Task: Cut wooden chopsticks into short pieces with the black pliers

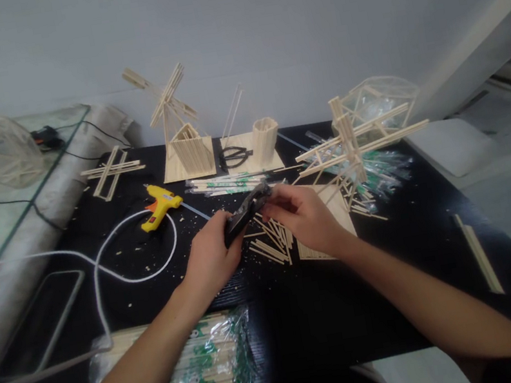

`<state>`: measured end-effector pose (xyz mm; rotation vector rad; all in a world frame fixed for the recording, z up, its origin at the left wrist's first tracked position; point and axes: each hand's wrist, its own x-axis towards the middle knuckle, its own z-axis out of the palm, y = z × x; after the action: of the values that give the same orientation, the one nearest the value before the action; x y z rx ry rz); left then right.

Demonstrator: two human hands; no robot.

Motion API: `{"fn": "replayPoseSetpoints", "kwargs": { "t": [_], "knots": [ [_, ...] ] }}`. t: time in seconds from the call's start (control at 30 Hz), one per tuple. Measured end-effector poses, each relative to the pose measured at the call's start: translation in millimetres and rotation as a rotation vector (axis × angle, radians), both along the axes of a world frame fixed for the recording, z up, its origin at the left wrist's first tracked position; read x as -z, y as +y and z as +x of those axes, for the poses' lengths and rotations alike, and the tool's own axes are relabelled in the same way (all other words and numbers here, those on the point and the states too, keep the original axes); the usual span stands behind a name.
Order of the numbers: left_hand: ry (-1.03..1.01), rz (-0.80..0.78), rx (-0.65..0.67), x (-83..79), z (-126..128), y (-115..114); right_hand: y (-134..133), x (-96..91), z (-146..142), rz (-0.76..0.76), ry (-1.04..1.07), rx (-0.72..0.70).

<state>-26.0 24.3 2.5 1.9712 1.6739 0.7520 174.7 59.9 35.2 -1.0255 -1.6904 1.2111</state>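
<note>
Clamping a black tool (241,217) in the left, the hands (209,248) hover near loose sticks (270,252) (the right's hold is unclear).

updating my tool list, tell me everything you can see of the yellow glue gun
The yellow glue gun looks plastic, with an orange trigger and a dark-and-red patch on its handle. It lies on its side on the black table, nozzle toward the upper left, handle lower left. A pale bluish stick extends from its rear toward the left hand. A white cable loops beside the handle; any join is unclear. Neither hand touches it.
</note>
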Motion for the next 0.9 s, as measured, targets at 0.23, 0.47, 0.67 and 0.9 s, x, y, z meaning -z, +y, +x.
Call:
{"fn": "replayPoseSetpoints", "kwargs": {
  "t": [0.23, 0.47, 0.67, 0.9],
  "knots": [
    [0.045, 0.007, 0.007, -2.5, 1.3, -0.9, 1.4, -3.3, 0.3, -0.056, 0.038, -0.034],
    [0.018, 0.012, 0.016, -4.5, 1.4, -1.4, 4.1, -0.7, 1.5, -0.1, 0.056, -0.059],
    [0.036, -0.041, -0.005, -5.6, 2.2, -2.4, 3.6, -0.3, 1.4, -0.127, 0.076, -0.069],
    [0.187, -0.057, -0.027, -1.6, 0.8, -1.2, 3.2, 0.6, 1.3, -0.137, 0.048, -0.057]
  ]
}}
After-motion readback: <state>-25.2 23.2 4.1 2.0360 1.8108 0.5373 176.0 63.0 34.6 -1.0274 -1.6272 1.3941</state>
